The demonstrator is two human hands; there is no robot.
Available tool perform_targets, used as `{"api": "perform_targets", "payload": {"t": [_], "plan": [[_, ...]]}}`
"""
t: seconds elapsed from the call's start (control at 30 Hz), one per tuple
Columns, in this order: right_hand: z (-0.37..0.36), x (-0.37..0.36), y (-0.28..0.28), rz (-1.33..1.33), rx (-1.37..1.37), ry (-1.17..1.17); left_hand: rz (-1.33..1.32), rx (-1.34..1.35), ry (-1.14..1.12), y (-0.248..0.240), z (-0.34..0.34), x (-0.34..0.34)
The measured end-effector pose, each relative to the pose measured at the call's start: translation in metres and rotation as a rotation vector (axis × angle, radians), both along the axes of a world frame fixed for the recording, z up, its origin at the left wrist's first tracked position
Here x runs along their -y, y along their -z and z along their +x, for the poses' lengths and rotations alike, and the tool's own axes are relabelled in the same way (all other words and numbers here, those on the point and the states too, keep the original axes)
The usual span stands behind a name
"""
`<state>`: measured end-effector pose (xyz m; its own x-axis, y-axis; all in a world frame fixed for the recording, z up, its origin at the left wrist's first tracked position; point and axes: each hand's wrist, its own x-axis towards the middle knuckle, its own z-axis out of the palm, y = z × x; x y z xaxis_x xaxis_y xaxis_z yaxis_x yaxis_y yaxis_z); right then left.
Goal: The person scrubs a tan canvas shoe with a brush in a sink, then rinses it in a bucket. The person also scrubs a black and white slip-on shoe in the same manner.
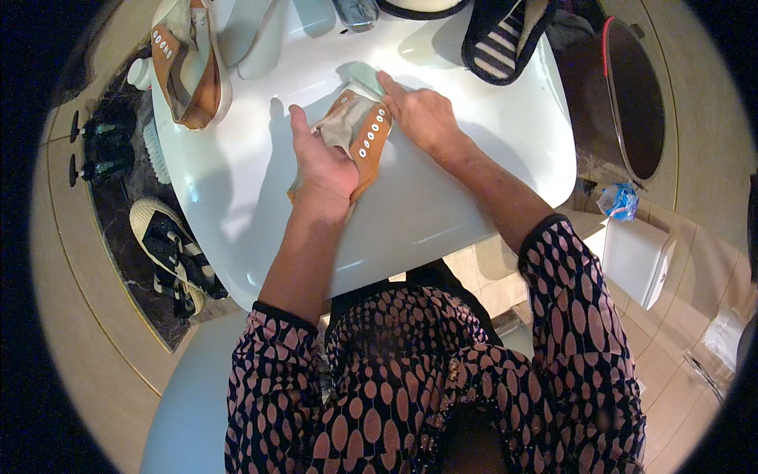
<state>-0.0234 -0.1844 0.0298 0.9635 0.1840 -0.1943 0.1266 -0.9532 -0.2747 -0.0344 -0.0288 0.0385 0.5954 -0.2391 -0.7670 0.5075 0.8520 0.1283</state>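
A brown lace-up shoe (374, 141) with white eyelets and a cream tongue lies tilted in the middle of the white surface (410, 217). My left hand (324, 162) grips it, palm against its side and thumb raised; the other fingers are mostly hidden by the shoe. My right hand (425, 117) is closed on a small pale green tool (363, 77), white below and brush-like, at the shoe's far end. The index finger lies along its back. A matching brown shoe (193, 79), without laces, stands at the far left.
Pale insoles (251, 35), a glass (357, 13) and a black shoe with a striped inside (497, 54) lie along the far side. Left of the surface are a white brush (155, 150) and black-and-cream sneakers (164, 241). A red-rimmed basin (634, 103) and white bin (636, 261) stand right.
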Motion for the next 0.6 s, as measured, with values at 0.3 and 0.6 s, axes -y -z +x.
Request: {"api": "perform_targets", "payload": {"t": [0.3,0.6], "plan": [[-0.006,0.013,-0.004,-0.006,-0.116,-0.106,0.012,0.006,-0.006,-0.004,-0.003,0.002],[-0.022,0.016,-0.013,0.202,-0.156,-0.026,-0.046,0.028,0.012,-0.007,-0.002,-0.001]]}}
